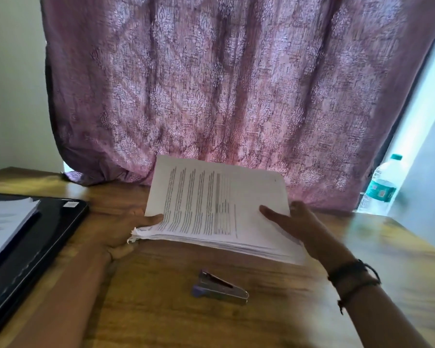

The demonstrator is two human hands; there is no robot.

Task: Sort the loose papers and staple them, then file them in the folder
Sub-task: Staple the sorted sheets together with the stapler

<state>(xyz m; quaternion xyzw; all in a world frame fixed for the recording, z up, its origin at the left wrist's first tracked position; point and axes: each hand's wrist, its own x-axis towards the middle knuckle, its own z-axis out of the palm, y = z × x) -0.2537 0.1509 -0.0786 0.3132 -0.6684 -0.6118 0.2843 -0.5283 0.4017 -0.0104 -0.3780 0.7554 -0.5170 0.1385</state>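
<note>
A thick stack of printed papers (211, 204) is tilted up off the wooden table, its top sheet covered in lines of text. My left hand (126, 232) grips the stack's left edge, thumb on top and fingers underneath. My right hand (291, 222) holds the right edge, thumb lying across the top sheet. A small purple and metal stapler (220, 288) lies on the table in front of the stack, touched by neither hand. A black folder (48, 237) lies open at the left with white sheets (3, 222) in it.
The wooden table (211, 322) runs to the near edge of view. A purple patterned curtain (224, 84) hangs right behind the papers. A plastic water bottle (382, 187) with a green cap stands at the back right by the window.
</note>
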